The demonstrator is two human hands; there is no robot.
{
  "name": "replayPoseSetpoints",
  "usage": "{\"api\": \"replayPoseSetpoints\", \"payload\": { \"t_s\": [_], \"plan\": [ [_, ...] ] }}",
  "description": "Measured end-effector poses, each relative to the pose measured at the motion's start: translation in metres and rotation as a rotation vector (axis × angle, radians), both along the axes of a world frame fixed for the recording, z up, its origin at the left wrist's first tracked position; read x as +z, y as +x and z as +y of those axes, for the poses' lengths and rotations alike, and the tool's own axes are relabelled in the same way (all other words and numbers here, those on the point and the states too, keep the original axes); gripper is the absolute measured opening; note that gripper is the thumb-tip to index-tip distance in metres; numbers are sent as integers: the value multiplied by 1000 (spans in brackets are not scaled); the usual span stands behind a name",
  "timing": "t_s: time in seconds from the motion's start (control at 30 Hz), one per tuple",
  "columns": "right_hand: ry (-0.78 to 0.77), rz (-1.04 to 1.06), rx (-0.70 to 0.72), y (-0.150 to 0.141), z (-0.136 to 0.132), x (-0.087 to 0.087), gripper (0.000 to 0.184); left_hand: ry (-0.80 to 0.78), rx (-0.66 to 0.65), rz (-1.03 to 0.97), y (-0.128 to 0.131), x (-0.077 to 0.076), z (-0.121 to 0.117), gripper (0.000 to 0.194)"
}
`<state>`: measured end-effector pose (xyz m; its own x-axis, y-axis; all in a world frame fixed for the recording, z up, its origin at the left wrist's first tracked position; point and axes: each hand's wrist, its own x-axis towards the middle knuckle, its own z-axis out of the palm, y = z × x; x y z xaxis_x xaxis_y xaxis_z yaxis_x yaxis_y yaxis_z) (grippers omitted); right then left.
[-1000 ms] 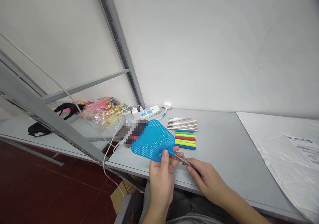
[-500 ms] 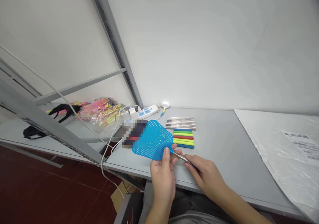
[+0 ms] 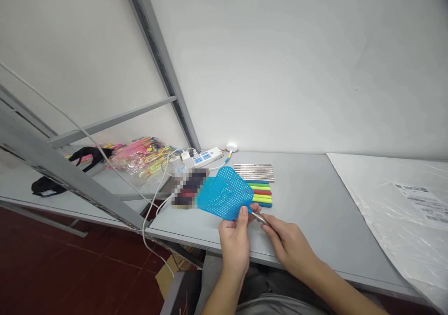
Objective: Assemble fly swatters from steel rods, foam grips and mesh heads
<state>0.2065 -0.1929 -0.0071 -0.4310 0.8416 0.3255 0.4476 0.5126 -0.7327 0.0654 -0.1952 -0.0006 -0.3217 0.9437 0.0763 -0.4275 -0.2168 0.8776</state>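
Note:
A fly swatter [image 3: 229,196] with a blue perforated head and a metal shaft [image 3: 259,217] is held over the table's front part. My left hand [image 3: 236,245] pinches the neck of its head, thumb on top. My right hand [image 3: 289,246] is closed round the shaft further back, hiding the rear end. Just behind the swatter, a row of coloured grip tubes [image 3: 264,193] in blue, green, yellow and red is partly covered by its head. Beyond them lie several thin metal rods [image 3: 254,172], side by side.
A white power strip [image 3: 207,157] with plugs and cables sits at the back left, near a white round device [image 3: 231,147]. A blurred-out object [image 3: 189,189] lies left of the swatter. White plastic sheeting [image 3: 392,212] covers the right side. Metal shelf posts [image 3: 157,58] stand left.
Both hands stay on the swatter. Its head and my left hand have shifted slightly right, closer to my right hand, so less of the metal shaft shows between them.

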Motion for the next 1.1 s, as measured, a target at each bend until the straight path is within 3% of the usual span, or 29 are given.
{"api": "replayPoseSetpoints", "payload": {
  "t_s": [0.27, 0.43, 0.63, 0.8, 0.9, 0.97, 1.1],
  "plan": [
    [-88, -18, 22, 0, 1, 5, 35, 12, -1, 11, 1, -8, 0, 30],
    [-248, -88, 25, 2, 1, 27, 33, -23, 9, -49, 2, -11, 1, 28],
    [-473, 11, 22, 11, -1, 51, 37, -23, -56, -202, 16, -2, 6, 25],
    [-668, 219, 127, 19, -3, 55, 37, -55, -103, -204, 21, 11, 5, 27],
    [-791, 273, 195, 23, -5, 56, 37, -91, -231, -258, 14, 18, -1, 27],
    [-739, 241, 192, 23, -6, 57, 36, -100, -292, -284, 6, 20, -7, 24],
    [-500, 68, 113, 20, -10, 56, 35, -97, -260, -250, -2, 11, -22, 21]
  ]
}}
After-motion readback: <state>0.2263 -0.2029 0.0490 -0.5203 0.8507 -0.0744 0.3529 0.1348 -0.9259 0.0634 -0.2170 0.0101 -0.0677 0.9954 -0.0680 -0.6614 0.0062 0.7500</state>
